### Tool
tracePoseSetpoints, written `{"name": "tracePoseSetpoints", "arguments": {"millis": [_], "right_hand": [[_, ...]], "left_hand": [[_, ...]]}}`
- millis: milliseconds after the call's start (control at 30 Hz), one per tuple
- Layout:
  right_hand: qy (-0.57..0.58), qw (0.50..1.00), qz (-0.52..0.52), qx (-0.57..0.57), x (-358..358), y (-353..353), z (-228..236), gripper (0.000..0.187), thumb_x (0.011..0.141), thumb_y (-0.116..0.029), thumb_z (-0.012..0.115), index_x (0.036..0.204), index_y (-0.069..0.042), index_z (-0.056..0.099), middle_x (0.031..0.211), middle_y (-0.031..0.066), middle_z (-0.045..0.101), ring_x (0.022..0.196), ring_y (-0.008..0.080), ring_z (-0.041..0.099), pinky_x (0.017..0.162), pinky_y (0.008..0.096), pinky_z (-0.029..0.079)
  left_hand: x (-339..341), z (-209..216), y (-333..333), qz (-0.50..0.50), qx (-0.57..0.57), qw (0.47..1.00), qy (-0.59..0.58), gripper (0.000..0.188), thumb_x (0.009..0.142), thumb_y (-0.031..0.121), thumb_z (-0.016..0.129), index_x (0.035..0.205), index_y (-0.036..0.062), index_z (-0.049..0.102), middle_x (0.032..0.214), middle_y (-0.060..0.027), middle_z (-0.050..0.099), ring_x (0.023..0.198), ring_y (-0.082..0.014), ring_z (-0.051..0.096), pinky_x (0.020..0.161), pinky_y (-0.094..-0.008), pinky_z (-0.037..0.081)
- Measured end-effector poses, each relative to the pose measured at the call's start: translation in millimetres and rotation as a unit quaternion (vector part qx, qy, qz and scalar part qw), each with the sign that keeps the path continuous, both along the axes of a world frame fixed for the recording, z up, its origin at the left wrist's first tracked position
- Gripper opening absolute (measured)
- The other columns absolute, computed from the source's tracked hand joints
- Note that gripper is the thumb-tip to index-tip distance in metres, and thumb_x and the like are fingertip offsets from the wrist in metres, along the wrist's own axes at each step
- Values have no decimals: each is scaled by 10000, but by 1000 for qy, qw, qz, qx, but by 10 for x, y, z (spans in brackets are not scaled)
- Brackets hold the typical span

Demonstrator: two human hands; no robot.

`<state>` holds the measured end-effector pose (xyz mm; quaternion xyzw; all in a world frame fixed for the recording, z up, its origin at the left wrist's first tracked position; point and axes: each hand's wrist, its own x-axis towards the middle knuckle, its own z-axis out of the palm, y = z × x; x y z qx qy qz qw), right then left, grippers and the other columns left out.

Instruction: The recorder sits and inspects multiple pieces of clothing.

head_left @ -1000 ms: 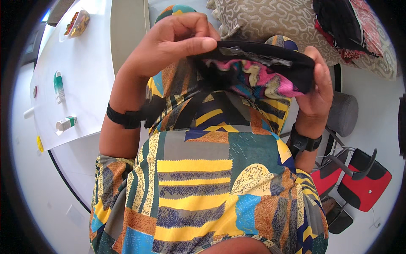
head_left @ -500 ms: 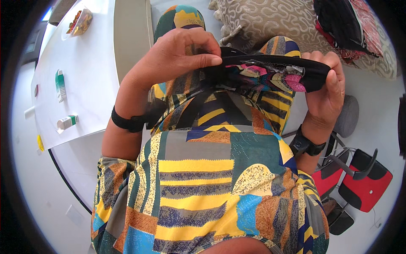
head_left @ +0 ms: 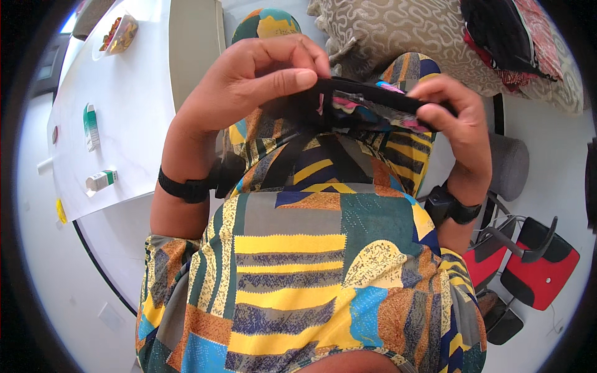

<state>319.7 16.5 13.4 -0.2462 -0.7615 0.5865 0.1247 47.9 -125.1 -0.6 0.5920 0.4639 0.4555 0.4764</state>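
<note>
My left hand [head_left: 249,81] and my right hand [head_left: 457,121] hold a small black pouch [head_left: 367,102] with a colourful patterned lining between them, in front of my chest. The left thumb and fingers pinch its left end. The right fingers grip its right end. A black strap [head_left: 292,155] hangs down from the pouch over my patterned multicoloured clothing [head_left: 298,261]. Each wrist wears a black band.
A white table [head_left: 143,87] lies at the left with a green-and-white tube [head_left: 91,126], a small bottle [head_left: 101,180] and a container of snacks [head_left: 118,34]. A patterned cushion [head_left: 398,28] lies ahead, a grey stool [head_left: 510,165] and red-and-black chairs [head_left: 535,261] at the right.
The pouch has been flattened and pulled narrower between both hands. My left fingers have shifted along its top edge, and both hands sit slightly closer to the camera.
</note>
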Motion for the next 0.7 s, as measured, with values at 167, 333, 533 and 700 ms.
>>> {"name": "tracePoseSetpoints", "arguments": {"millis": [167, 333, 533, 700], "right_hand": [[-24, 990, 106, 87, -198, -79, -113, 158, 876, -148, 628, 897, 6, 598, 697, 29, 533, 648, 89, 484, 594, 244, 398], [1, 986, 167, 0, -266, -93, -88, 205, 870, -192, 640, 835, -2, 572, 689, 39, 514, 651, 108, 478, 592, 263, 388], [-3, 980, 179, 84, -162, 6, -242, 220, 833, -195, 664, 845, 2, 567, 692, 80, 535, 653, 154, 504, 615, 285, 410], [-106, 963, 204, 142, -168, -26, -534, 200, 769, -124, 671, 892, 5, 579, 835, 116, 597, 793, 245, 573, 717, 327, 447]], "left_hand": [[-1, 53, -2, 14, -84, 995, -54, 220, 967, 237, 531, 880, 36, 528, 930, -62, 623, 839, -100, 562, 768, -215, 460], [25, 137, -19, 44, -69, 993, -87, 221, 963, 239, 526, 843, 54, 504, 908, -77, 624, 801, -101, 572, 724, -214, 475], [-48, 242, -120, 52, 3, 991, -125, 289, 924, 309, 545, 770, 87, 442, 779, -96, 577, 680, -117, 529, 612, -234, 445], [-82, 369, -178, 24, 64, 981, -180, 335, 903, 351, 589, 726, 128, 413, 679, -49, 512, 579, -111, 448, 525, -242, 385]]}}
